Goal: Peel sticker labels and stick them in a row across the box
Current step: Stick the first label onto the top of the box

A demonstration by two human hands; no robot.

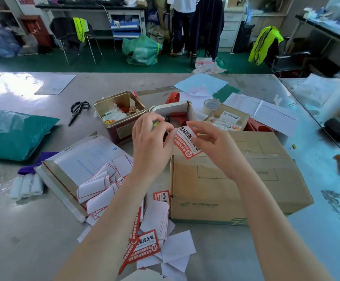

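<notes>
A flat brown cardboard box lies on the table in front of me. Above its far left corner I hold a red and white sticker label with both hands. My left hand pinches its upper left edge. My right hand pinches its right side with thumb and fingers. Another label sticks at the box's left edge. More red labels and white peeled backings lie in a heap near the box's left side.
An open tin and black scissors lie at the back left. A green mailer bag lies at the far left, a white envelope beside the heap. Tape rolls, papers and a small parcel crowd behind the box.
</notes>
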